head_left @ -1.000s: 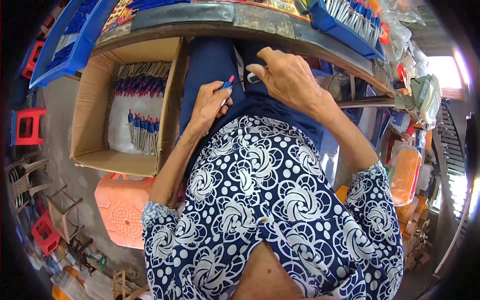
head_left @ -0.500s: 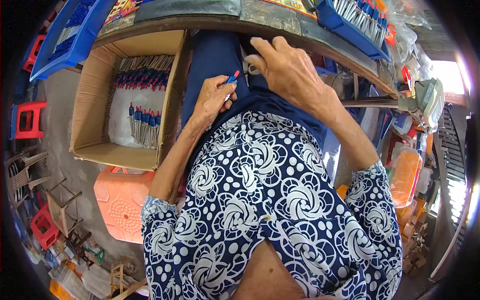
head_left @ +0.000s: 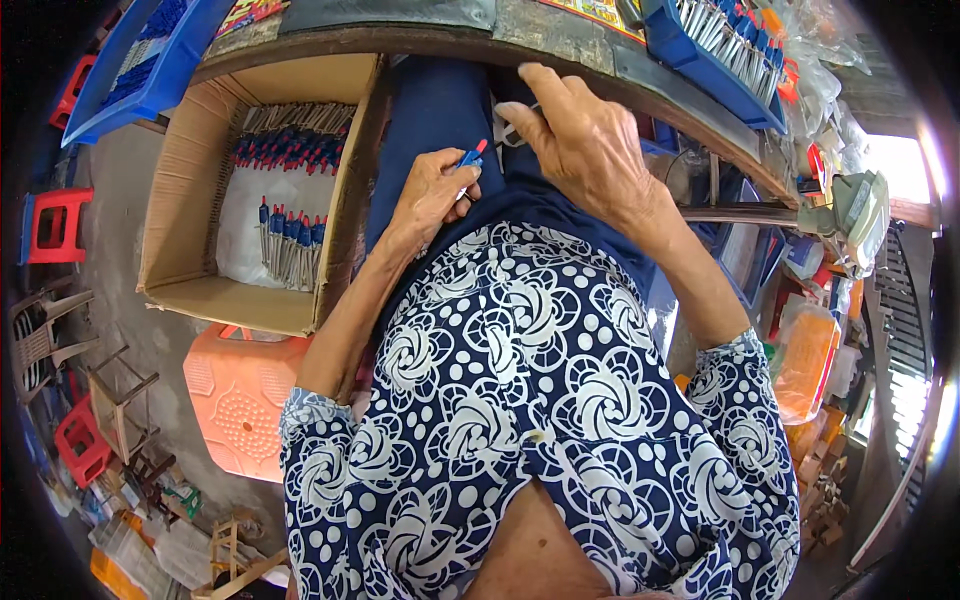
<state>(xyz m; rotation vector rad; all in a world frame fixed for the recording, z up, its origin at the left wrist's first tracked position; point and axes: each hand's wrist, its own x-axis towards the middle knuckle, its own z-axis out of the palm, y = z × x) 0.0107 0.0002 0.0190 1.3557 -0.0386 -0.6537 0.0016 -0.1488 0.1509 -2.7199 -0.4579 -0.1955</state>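
Note:
Over my lap, my left hand is closed around a small blue piece with a red tip; its end sticks out past the thumb and the rest is hidden in the fist. It resembles the slim metal pieces with blue bodies and red tips in the carton. My right hand is raised near the bench edge, thumb and index finger apart, with nothing visible in it. A white ring-shaped thing lies partly hidden behind its thumb.
An open cardboard box stands left of my legs, holding two groups of these pieces. Ahead runs the wooden bench edge, with a blue tray at left and another blue tray at right. An orange stool is beside me.
My right hand has shifted slightly to the right, its fingers a little higher. The left hand still grips the blue piece. The whole view has tilted slightly.

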